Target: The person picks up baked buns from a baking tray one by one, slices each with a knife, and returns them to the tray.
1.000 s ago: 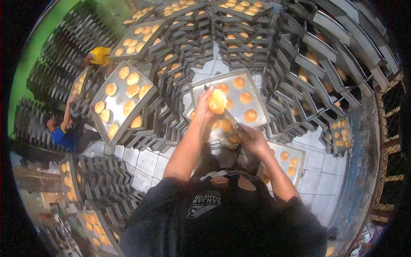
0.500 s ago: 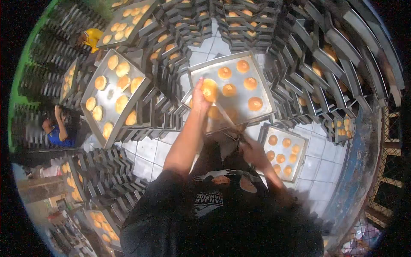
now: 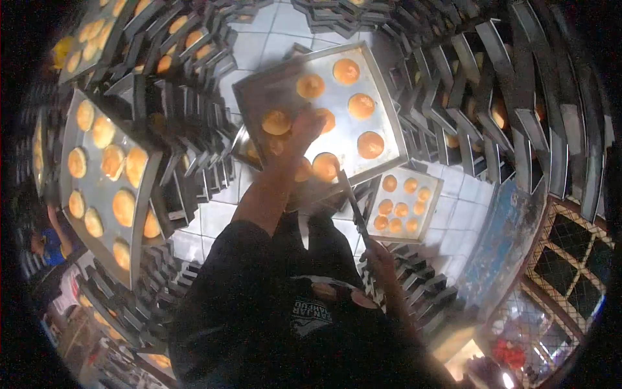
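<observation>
Bun (image 3: 276, 122), apparently just set by the tray's (image 3: 337, 96) left edge; left hand (image 3: 304, 129), grip unclear, reached a second bun (image 3: 328, 121); right hand (image 3: 379, 254) gripped knife (image 3: 352, 200).

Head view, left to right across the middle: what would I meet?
Big bun tray → the person's left hand → long blade → lower bun tray → blue-stained strip → wire-mesh grille.

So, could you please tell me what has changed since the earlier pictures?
The left hand, which held up a bun, has moved down over the tray, beside a middle bun; whether it grips one is unclear. The knife has drawn back, its tip by the tray's near side. The right hand still holds it.
</observation>
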